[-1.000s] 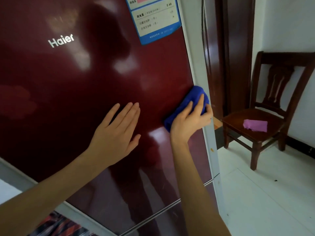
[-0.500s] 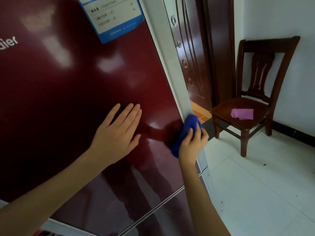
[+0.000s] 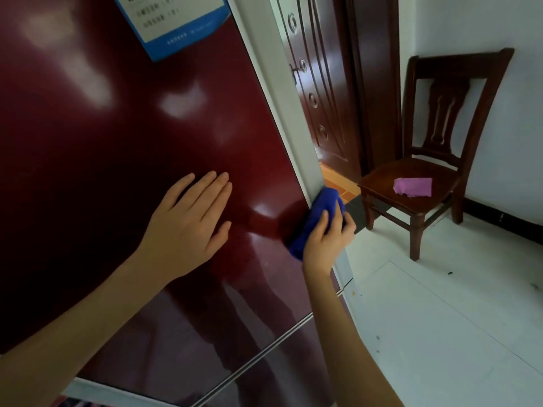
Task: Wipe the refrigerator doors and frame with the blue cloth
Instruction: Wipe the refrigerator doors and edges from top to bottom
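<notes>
We see refrigerator door (image 3: 117, 127) filling left and centre of frame, label (image 3: 176, 22) at top. Our left hand (image 3: 188, 227) flat on it, mid-frame. To its right, our right hand (image 3: 326, 239) grips cloth (image 3: 320, 212) on door's right edge, against frame strip (image 3: 282, 107). Behind strip, room door (image 3: 323, 83); chair (image 3: 452, 63) at right, second cloth (image 3: 412, 187) on its seat.

L hand (image 3: 188, 221) flat, fingers straight; R hand (image 3: 326, 239) curled, gripping.

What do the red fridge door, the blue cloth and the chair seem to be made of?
Fridge door: glossy dark red, perhaps glass or lacquered metal; it mirrors bright light patches. Blue cloth: soft fuzzy fabric, maybe microfibre; it bunches under the right hand. Chair: dark varnished wood, judging by its sheen and carved back.
</notes>
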